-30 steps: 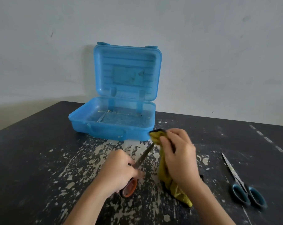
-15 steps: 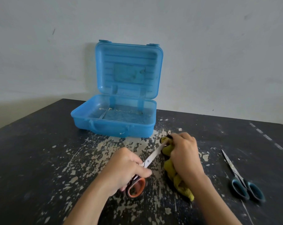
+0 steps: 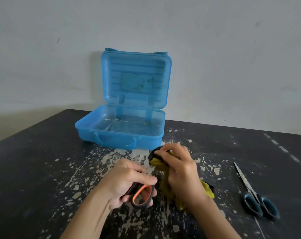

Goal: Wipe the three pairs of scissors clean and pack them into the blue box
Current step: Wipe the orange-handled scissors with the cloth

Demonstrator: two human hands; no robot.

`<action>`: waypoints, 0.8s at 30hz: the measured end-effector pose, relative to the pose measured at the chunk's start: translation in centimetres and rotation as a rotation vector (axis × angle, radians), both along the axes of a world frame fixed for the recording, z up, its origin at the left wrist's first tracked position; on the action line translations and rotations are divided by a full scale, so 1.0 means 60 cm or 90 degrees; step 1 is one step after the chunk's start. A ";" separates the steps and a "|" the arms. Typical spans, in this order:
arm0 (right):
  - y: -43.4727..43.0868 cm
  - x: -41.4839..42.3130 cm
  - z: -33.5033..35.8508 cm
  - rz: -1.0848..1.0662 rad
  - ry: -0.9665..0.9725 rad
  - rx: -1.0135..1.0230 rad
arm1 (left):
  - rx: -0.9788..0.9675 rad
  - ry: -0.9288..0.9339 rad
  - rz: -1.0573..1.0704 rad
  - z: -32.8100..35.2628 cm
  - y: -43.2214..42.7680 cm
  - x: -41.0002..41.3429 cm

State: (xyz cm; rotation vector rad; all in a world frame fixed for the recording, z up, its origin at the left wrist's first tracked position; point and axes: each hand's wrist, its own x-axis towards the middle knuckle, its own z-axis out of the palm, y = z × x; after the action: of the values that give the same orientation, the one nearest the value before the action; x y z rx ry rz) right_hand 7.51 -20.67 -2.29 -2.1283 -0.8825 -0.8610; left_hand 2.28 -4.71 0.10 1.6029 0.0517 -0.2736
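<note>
My left hand (image 3: 127, 183) grips the orange-and-black handles of a pair of scissors (image 3: 142, 195), blades pointing up and right. My right hand (image 3: 179, 171) holds a yellow-green cloth (image 3: 206, 188) bunched around the blade tips, so most of the blade is hidden. A second pair of scissors (image 3: 255, 197) with blue-and-black handles lies flat on the table at the right. The blue box (image 3: 118, 140) stands open behind my hands, lid upright against the wall, tray empty. A third pair is not in view.
The black table (image 3: 34, 169) has worn, flaking paint in the middle. A pale wall (image 3: 232, 66) stands close behind the box. The table's left edge runs diagonally at the far left.
The cloth in my right hand has slid along the blade, and my left hand has turned the handles lower and more toward me. The camera tilted slightly.
</note>
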 end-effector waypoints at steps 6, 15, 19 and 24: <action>-0.007 0.043 -0.002 -0.162 0.197 0.110 | 0.056 0.004 -0.018 -0.010 -0.006 0.004; 0.006 -0.017 0.026 0.099 0.250 0.132 | 0.047 -0.065 0.109 -0.015 -0.015 0.014; 0.017 0.007 -0.007 -0.002 0.049 0.018 | 0.095 -0.080 0.109 -0.018 -0.016 0.010; -0.008 0.030 0.011 -0.188 0.301 0.234 | 0.098 -0.101 0.113 -0.015 -0.018 0.010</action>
State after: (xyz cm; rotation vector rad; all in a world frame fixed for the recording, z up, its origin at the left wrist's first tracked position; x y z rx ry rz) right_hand 9.33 -21.16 -1.60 -2.0268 -0.1560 -0.5621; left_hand 2.89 -5.81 -0.83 1.7561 0.0944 -0.0044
